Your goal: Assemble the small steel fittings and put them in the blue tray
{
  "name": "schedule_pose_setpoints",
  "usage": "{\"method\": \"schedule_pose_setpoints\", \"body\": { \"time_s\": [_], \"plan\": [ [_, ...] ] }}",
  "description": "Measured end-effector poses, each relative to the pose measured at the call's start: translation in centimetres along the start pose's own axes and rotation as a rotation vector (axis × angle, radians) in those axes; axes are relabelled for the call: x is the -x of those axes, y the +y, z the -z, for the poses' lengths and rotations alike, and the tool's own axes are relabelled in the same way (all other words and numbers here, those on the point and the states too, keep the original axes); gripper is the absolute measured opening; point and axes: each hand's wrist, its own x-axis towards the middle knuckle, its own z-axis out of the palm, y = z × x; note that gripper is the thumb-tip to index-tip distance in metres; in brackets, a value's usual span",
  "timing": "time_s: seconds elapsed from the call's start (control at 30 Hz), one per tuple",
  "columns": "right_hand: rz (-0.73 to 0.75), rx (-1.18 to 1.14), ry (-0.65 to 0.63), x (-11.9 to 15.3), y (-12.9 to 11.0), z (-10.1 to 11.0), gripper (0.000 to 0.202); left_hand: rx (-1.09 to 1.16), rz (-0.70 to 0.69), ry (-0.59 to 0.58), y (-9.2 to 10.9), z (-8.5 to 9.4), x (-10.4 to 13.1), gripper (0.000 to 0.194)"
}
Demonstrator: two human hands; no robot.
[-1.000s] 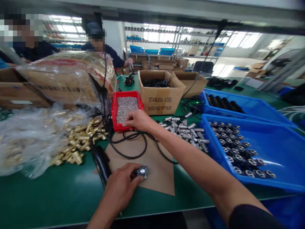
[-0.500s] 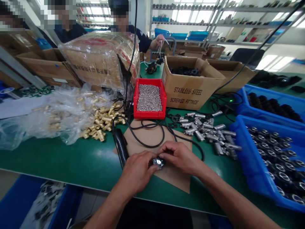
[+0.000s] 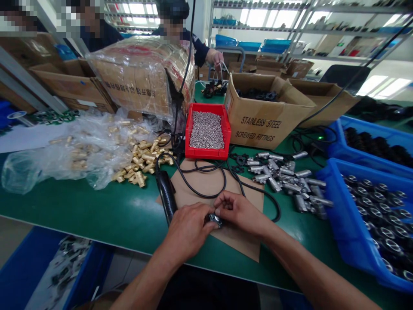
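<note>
My left hand (image 3: 189, 226) is closed around a small silver and dark metal fitting (image 3: 215, 220), gripped between thumb and fingers. At the fitting's upper edge is my right hand (image 3: 241, 214), with thumb and fingertips pinched together. Anything in that pinch is too small to make out. Both hands are over a sheet of brown cardboard (image 3: 238, 245) on the green table. To the left of them lies a black cylindrical tool (image 3: 167, 196) with a cable, its lower end hidden behind my left hand.
A red bin (image 3: 206, 153) of tiny metal pieces stands ahead. Brass fittings (image 3: 140, 165) lie left, silver fittings (image 3: 287, 176) right. A blue crate (image 3: 342, 224) holds black and silver parts. Beyond the carton (image 3: 258, 125), a co-worker's hand (image 3: 214, 57) holds white cords.
The view has shifted slightly, moving the table objects rightward. My hands keep nearly the same pose at the fitting. The co-worker's hand and the dark parts on the cords are lower.
</note>
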Motion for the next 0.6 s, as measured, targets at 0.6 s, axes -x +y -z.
{"method": "schedule_pose_setpoints", "body": {
  "time_s": [0.6],
  "plan": [
    [0.202, 1.204, 0.433, -15.5, -12.8, 5.4, 0.033, 0.012, 0.033, -0.159, -1.2, -1.0, -1.2, 0.031]
  ]
}}
